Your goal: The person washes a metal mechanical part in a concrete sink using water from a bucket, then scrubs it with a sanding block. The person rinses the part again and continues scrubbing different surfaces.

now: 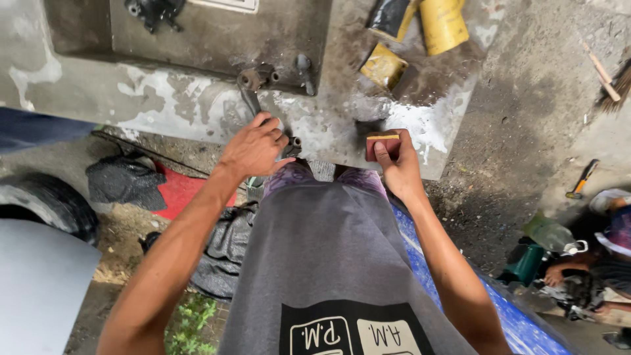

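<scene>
My left hand (255,148) grips a dark metal part (291,144) at the near edge of a worn grey metal workbench (197,108). A rusty metal fitting with a ring end (253,82) lies on the bench just beyond that hand. My right hand (396,161) holds a small reddish-brown block with a yellow top edge (381,143) against the bench's near edge. My grey shirt fills the lower middle of the view.
Yellow containers (442,23) and a yellow-black one (384,66) lie on the bench's far right. A dark bolt (303,69) stands near the fitting. Rags (125,181), a red mat and a tyre (49,204) lie left. Another person (601,263) crouches at the right. A blue tarp (420,263) lies below.
</scene>
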